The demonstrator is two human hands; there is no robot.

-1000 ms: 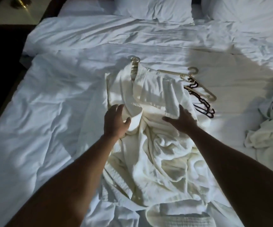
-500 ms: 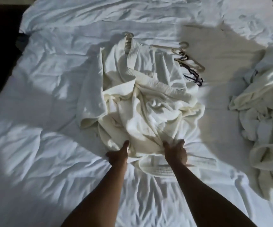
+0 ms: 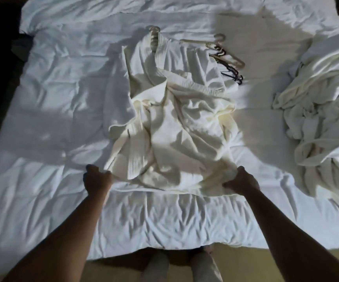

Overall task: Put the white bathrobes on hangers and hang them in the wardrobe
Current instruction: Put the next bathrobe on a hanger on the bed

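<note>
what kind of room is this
Most likely a bedroom, perhaps a hotel room: a wide bed with a rumpled white duvet, two cream waffle-weave bathrobes on it, and a loose pile of pale and dark clothes hangers.

robe [image 3: 170,119]: spread on bed [image 3: 52,94], hanger [image 3: 154,30] in its collar
hands: left hand [image 3: 96,180] and right hand [image 3: 240,180] both gripping its hem
spare hangers [image 3: 228,58]: just right of it

I see one bathrobe [image 3: 170,119] mid-bed [image 3: 52,139], hangers [image 3: 228,58] behind-right of it. Another robe heap [image 3: 325,110] lies far right.
</note>
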